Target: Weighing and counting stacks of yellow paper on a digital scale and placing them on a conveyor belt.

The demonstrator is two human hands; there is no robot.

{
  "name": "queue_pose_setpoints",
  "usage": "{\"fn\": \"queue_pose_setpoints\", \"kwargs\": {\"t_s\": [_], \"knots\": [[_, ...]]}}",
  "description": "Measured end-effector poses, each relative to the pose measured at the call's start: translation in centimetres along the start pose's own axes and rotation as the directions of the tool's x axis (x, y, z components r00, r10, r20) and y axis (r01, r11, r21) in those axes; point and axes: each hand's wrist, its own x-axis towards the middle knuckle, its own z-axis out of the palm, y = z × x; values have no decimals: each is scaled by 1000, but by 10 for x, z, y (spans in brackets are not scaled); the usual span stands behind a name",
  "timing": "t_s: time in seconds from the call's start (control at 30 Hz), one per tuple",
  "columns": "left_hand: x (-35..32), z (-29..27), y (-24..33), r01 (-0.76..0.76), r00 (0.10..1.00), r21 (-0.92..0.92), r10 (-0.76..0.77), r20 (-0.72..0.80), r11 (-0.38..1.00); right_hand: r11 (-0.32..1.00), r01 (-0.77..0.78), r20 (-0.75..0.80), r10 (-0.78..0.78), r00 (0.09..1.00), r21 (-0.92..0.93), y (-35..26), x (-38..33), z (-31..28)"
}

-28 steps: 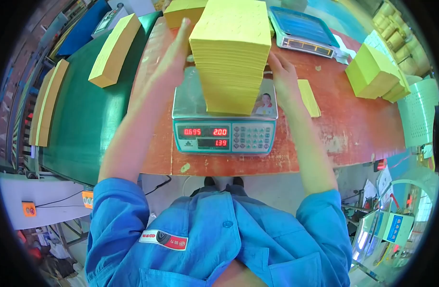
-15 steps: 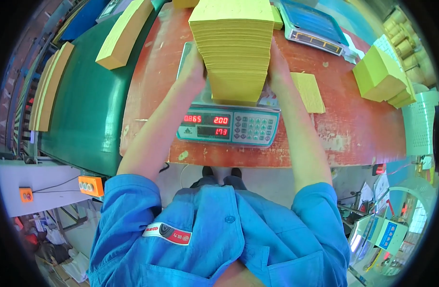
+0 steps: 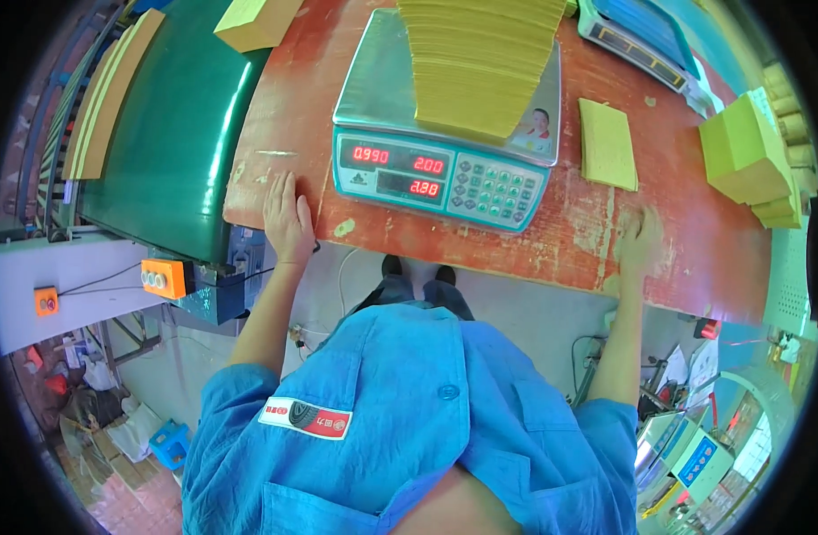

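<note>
A tall stack of yellow paper sheets (image 3: 480,67) stands on the metal pan of a digital scale (image 3: 369,94), whose teal-edged front panel shows lit red digits. Neither hand touches the stack. My left hand (image 3: 289,218) lies at the table's front edge, left of the scale, open with its fingers stretched out and holding nothing. To the right of the scale, my right hand (image 3: 638,241) is over the front part of the table, blurred by motion; its fingers look extended and nothing shows in them. A small flat pile of yellow sheets (image 3: 608,144) lies between it and the scale.
The worn red table (image 3: 373,234) carries a second scale (image 3: 641,49) at the back right and yellow paper stacks (image 3: 743,152) at the right. A green conveyor belt (image 3: 164,152) with long paper bundles (image 3: 119,94) runs along the left. An orange button box (image 3: 164,279) sits below it.
Both hands have let go of the yellow stack and come back toward me, left and right of the scale. The stack stays on the pan, and the lit digits have changed.
</note>
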Motion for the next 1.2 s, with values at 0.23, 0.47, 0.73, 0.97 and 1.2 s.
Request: {"fn": "queue_pose_setpoints", "kwargs": {"t_s": [0.23,0.47,0.73,0.97,1.2], "knots": [[-7,1,0,0,999,-16,-1,-47,1000,998,62,48,-61,997,-9,2,-3,2],[-7,-1,-4,-2,998,4,3,-63,1000,999,51,60,-51,997,4,-10,-2,-4],[1,0,7,80,996,-241,-85,-9,967,992,70,32,-67,997,-109,2,-4,6],[18,-40,174,-392,841,-684,541,5,616,998,-17,-39,15,999,-57,-25,1,-9],[80,14,344,-412,665,-829,747,9,377,997,-72,-69,70,995,-20,-20,-2,-17]]}}
